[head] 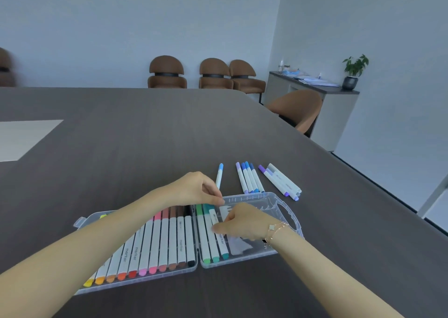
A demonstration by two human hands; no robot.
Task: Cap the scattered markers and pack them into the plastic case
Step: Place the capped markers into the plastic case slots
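Clear hinged plastic case (286, 205) lies open flat on the dark wood-grain table (145, 136). Its left half is filled with warm colours, so new markers go right. Both hands seat a white-barrelled teal marker (218, 230) third in that row: left hand (194, 189) pinches its far end, right hand (240, 222) curls over the barrel, likely pressing it into its clip. Capped blue, purple and grey markers (251, 178) wait just beyond the case.

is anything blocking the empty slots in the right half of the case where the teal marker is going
Nothing visible does. The teal marker, held by both hands (left hand, right hand), sits beside two green markers. The case to its right holds no markers, though the right hand hides part of it.
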